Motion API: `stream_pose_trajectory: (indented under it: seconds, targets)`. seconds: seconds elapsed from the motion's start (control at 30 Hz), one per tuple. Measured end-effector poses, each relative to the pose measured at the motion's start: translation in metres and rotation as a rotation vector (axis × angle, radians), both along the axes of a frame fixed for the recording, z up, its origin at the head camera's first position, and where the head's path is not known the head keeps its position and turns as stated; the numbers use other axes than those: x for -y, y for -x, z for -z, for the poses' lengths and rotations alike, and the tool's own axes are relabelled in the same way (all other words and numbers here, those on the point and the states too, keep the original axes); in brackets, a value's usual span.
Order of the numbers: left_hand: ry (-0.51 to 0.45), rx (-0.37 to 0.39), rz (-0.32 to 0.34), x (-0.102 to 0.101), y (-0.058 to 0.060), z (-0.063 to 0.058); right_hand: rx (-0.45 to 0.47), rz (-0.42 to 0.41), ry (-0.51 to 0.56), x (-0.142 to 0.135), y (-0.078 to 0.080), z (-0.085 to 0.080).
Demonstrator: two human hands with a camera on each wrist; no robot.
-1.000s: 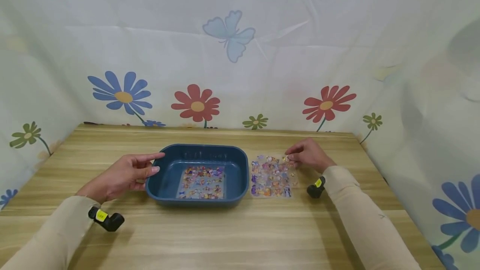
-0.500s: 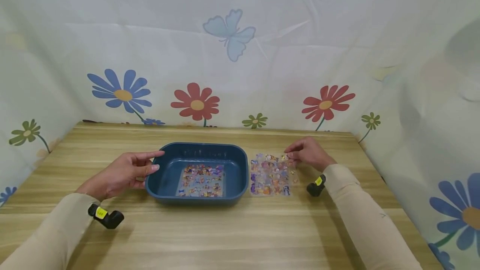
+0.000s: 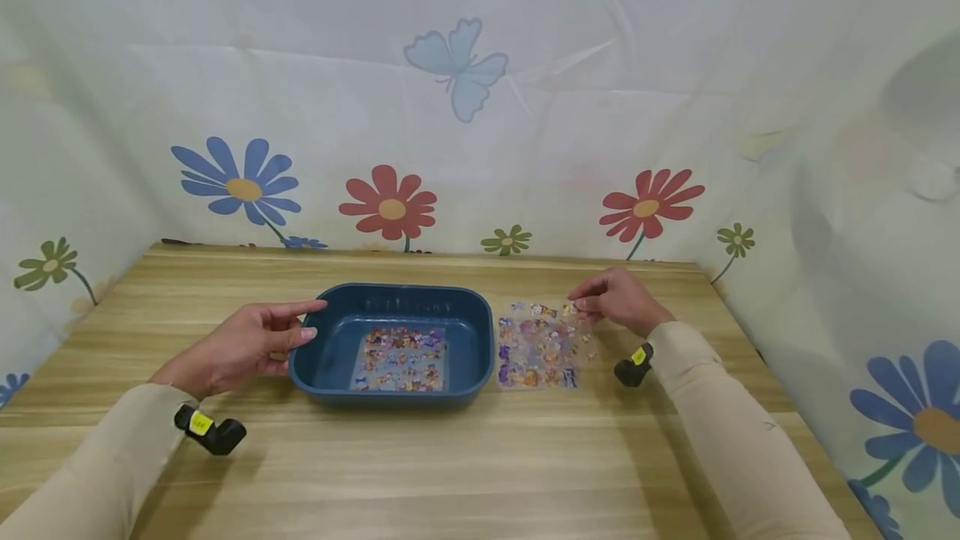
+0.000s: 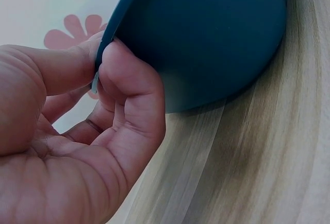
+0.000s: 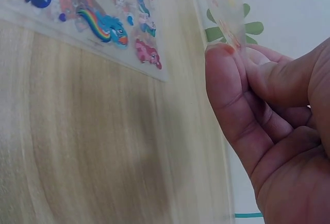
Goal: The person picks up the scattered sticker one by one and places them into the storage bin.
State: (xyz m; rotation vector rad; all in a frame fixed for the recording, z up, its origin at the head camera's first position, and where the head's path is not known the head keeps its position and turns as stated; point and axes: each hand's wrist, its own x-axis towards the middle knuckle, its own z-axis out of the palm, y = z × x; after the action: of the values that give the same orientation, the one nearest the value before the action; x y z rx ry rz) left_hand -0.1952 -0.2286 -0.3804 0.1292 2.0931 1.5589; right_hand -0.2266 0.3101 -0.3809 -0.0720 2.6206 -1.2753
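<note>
My left hand (image 3: 243,344) pinches the left rim of a dark blue plastic basin (image 3: 390,398), thumb on one side of the wall and a bent finger on the other. Flat on the basin's floor lies a clear sticker sheet (image 3: 401,361) with rows of small cartoon figures. To the right of the basin, my right hand (image 3: 618,302) pinches the corner of another clear sticker sheet (image 5: 224,7) between thumb and forefinger. That corner is raised off the table. Beneath it, a sticker sheet with cartoon ponies (image 5: 103,26) shows in the right wrist view.
The wood-grain table (image 3: 420,473) carries everything. A white curtain (image 3: 300,98) printed with flowers and a butterfly hangs behind and along the sides. Each wrist wears a small black camera (image 3: 217,436) with a yellow label.
The head view has shifted slightly. Both hands keep their grips, and the corner of the sticker sheet in the right hand stands slightly farther from the sheet under it.
</note>
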Motion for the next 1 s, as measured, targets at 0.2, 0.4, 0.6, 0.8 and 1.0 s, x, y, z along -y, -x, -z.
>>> stream_pose_trajectory:
  seconds: [0.2, 0.4, 0.6, 0.8, 1.0]
  targets:
    - [0.011, -0.005, 0.0, 0.0, 0.001, -0.001, -0.001, -0.003, 0.025, -0.001, 0.001, -0.005]
    - [0.018, -0.006, -0.003, 0.001, 0.002, 0.002, -0.016, -0.031, 0.049, -0.001, -0.001, -0.009]
    - [0.004, -0.002, 0.0, 0.002, 0.003, 0.005, -0.012, -0.043, 0.083, 0.0, -0.002, -0.015]
    - [-0.006, 0.001, 0.002, 0.002, 0.002, 0.005, -0.013, -0.049, 0.088, 0.0, -0.002, -0.017]
    - [-0.021, 0.004, 0.009, 0.001, 0.003, 0.004, -0.021, -0.046, 0.083, 0.0, 0.0, -0.018]
